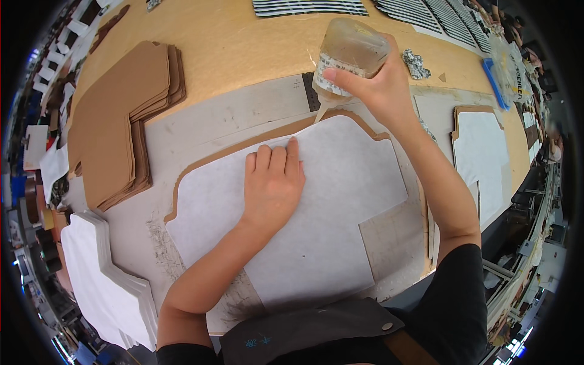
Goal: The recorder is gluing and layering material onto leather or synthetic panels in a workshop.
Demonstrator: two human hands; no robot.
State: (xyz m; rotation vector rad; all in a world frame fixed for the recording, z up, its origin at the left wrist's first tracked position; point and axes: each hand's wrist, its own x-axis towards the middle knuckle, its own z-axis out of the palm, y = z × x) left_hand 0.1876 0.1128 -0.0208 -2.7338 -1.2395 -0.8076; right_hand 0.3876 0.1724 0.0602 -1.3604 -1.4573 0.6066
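My right hand (380, 82) grips an upturned clear squeeze bottle (350, 45) with a white label, its narrow nozzle pointing down at the far edge of a white sheet (328, 176). The nozzle tip meets the strip where a brown piece (234, 139) shows from under the sheet. Flat on the white sheet, to the left of the nozzle, lies my left hand (274, 179), pressing with its fingers and holding nothing. The sheet and the brown piece share a similar shaped outline, and the sheet hides most of the brown piece.
A stack of brown cut pieces (121, 115) lies at left, above a stack of white cut sheets (100, 274). Another white sheet on brown (480, 152) is at right. Crumpled foil (416, 64), a blue tray (496, 85) and striped strips (310, 7) lie farther back.
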